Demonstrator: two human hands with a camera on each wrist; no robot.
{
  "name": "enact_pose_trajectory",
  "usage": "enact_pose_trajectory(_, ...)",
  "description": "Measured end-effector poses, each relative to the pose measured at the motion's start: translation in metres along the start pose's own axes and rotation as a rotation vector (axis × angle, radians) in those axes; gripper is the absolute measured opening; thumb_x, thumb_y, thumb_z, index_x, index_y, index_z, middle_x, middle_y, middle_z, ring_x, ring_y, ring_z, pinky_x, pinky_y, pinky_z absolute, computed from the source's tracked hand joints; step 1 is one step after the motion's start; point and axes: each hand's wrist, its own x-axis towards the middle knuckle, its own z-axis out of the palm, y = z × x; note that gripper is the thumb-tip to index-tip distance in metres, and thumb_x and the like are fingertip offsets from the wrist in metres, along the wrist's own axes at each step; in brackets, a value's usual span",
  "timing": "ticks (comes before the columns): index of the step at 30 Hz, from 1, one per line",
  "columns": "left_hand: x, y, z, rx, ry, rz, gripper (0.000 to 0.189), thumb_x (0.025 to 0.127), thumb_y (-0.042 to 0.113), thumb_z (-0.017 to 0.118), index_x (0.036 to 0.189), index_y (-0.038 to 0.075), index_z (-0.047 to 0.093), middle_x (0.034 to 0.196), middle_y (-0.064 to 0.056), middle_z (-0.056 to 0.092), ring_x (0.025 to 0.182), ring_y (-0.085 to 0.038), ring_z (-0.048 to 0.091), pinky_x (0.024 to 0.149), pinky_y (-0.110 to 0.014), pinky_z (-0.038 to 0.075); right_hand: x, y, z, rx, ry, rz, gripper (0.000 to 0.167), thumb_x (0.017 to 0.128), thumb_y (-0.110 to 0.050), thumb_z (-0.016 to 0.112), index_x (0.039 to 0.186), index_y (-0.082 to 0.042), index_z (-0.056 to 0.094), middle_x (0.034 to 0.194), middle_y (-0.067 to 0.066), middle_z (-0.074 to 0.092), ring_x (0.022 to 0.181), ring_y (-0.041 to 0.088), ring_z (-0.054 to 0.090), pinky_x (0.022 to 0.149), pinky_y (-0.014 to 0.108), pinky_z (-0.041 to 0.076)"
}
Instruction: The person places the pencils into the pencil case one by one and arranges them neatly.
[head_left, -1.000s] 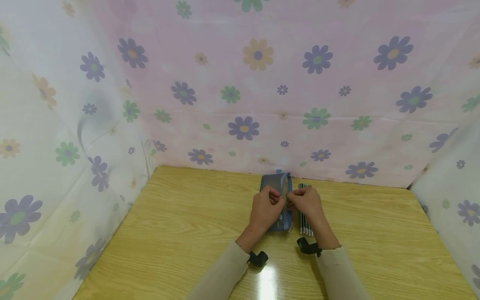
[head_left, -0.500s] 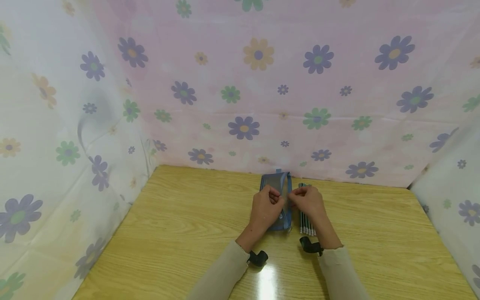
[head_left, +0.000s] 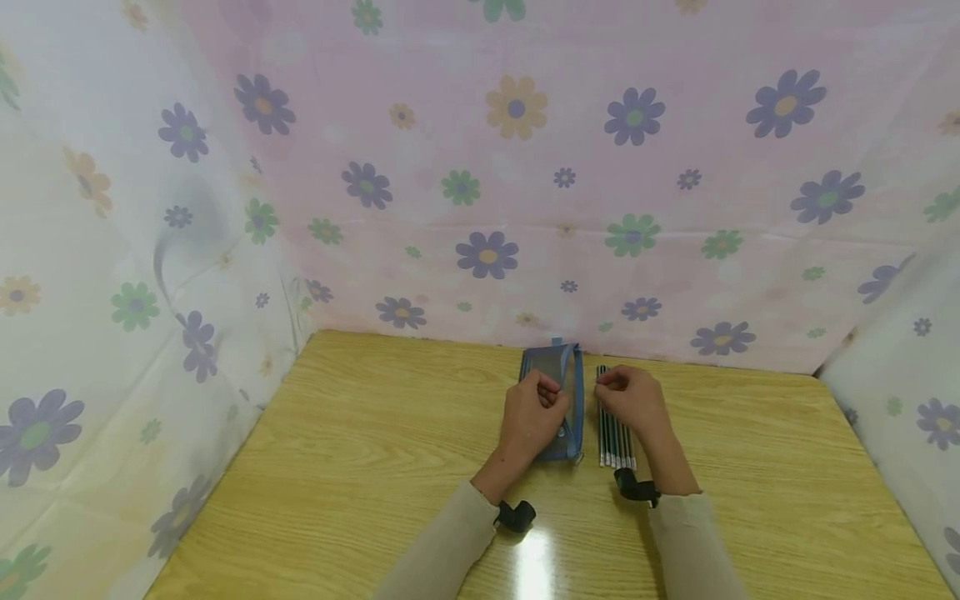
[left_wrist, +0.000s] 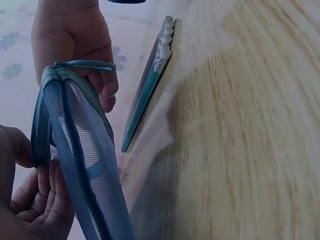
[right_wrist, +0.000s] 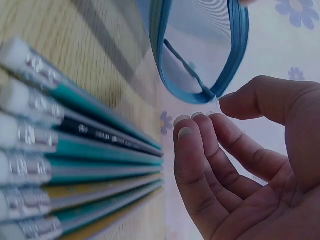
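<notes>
A blue mesh zip pouch [head_left: 552,442] lies near the back edge of the table, its mouth unzipped and gaping in the right wrist view. My left hand [head_left: 531,421] pinches one edge of that mouth between thumb and curled fingers; in the left wrist view the pouch [left_wrist: 75,145] stands on its side before the hand [left_wrist: 42,200]. To its right, several pencils [head_left: 617,446] with white erasers lie in a row. Over their far ends hovers my right hand [head_left: 633,404], holding nothing, thumb and bent fingers slightly apart in the right wrist view [right_wrist: 240,160].
The wooden table [head_left: 375,433] meets a flowered cloth wall [head_left: 420,208] at the back, with more cloth on both sides. A black wrist mount [head_left: 633,486] sits close to the pencils' eraser ends, and another mount [head_left: 517,517] hangs by my left wrist.
My right hand has drawn away from the pouch's open edge and moved right, over the pencils. The left hand and pouch have stayed almost still.
</notes>
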Motion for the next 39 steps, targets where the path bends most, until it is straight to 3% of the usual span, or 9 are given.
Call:
enact_pose_trajectory(9,-0.001,0.001,0.000,0.009,0.011,0.011,0.004,0.095,0.011,0.071,0.097,0.011,0.068,0.082,0.000,0.071,0.066,-0.004,0.062,0.060,-0.021,0.053,-0.001,0.008,-0.011,-0.076,0.056,-0.024,0.021,0.095,-0.015,0.070,0.108,0.001,0.075,0.103,0.019,0.076,0.096,0.037,0.072,0.076,0.045,0.059)
enact_pose_trajectory(33,0.001,0.002,0.001,0.014,0.019,0.016,0.003,0.095,0.011,0.071,0.096,0.010,0.068,0.081,0.000,0.071,0.065,-0.004,0.062,0.059,-0.021,0.053,0.003,0.030,-0.028,-0.155,0.060,0.022,0.024,0.094,-0.015,0.070,0.107,0.005,0.073,0.096,0.019,0.073,0.085,0.032,0.068,0.069,0.039,0.055)
enact_pose_trajectory(39,0.002,0.000,0.002,0.010,0.024,0.016,0.003,0.094,0.010,0.071,0.096,0.010,0.068,0.081,0.000,0.071,0.065,-0.004,0.062,0.059,-0.021,0.053,0.003,0.031,-0.028,-0.174,0.048,0.037,0.024,0.094,-0.015,0.070,0.106,0.006,0.072,0.095,0.021,0.073,0.084,0.033,0.068,0.071,0.043,0.056)
